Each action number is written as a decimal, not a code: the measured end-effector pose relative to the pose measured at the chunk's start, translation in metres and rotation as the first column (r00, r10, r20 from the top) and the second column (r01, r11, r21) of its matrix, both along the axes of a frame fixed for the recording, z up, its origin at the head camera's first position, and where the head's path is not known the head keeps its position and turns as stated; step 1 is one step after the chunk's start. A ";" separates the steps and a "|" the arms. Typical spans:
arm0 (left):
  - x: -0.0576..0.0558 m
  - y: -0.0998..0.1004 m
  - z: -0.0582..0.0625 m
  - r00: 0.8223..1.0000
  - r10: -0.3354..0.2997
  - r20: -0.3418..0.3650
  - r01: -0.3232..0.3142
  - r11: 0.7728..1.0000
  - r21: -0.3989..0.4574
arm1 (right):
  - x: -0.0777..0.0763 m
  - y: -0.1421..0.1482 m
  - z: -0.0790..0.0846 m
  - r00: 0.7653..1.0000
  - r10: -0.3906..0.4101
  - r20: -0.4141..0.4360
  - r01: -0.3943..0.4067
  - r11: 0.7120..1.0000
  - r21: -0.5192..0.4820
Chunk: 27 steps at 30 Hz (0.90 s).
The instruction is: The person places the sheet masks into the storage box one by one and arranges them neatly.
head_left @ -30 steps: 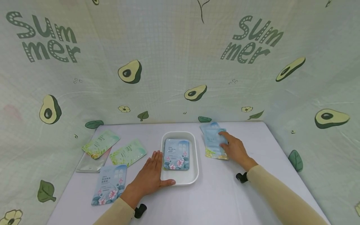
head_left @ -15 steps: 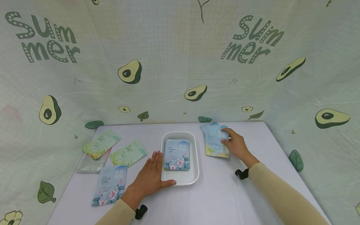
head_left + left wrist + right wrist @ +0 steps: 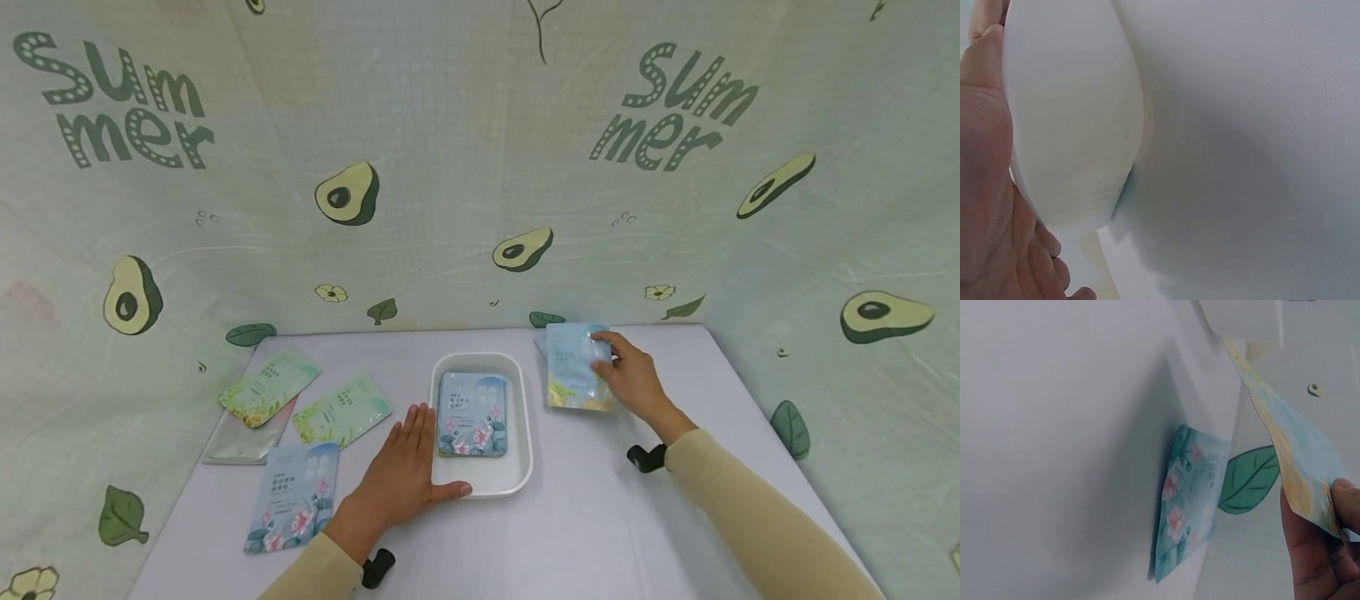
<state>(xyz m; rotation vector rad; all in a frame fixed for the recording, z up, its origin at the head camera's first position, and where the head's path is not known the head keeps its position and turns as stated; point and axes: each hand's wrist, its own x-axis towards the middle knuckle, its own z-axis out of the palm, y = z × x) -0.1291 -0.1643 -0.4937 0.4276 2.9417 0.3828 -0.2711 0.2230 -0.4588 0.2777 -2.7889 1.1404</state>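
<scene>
My right hand [image 3: 636,379] pinches the right edge of a blue facial mask packet [image 3: 576,367] with a yellow lower border. In the right wrist view this packet [image 3: 1310,456] is lifted off the table, between thumb and fingers. Behind it lies a blue packet with pink lotus flowers [image 3: 1188,500], mostly hidden in the head view. My left hand [image 3: 401,467] rests with straight fingers along the left rim of a white tray [image 3: 498,483], its thumb over the near corner. Inside the tray lies a lotus packet [image 3: 472,415]. The left wrist view shows the tray's outer wall [image 3: 1075,119] against the palm.
Left of the tray lie two green packets [image 3: 273,387], a silvery packet [image 3: 238,442] partly under one of them, and another lotus packet [image 3: 292,500]. A printed curtain [image 3: 450,167] rises behind the white table [image 3: 570,517].
My right hand has drawn the blue packet up and slightly back, and it now covers more of the packet behind. My left hand and the tray stay in place.
</scene>
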 end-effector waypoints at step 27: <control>-0.001 -0.001 -0.003 1.000 -0.011 -0.019 0.011 1.000 -0.022 | 0.005 -0.042 0.033 0.996 0.028 0.081 -0.012 0.982 -0.190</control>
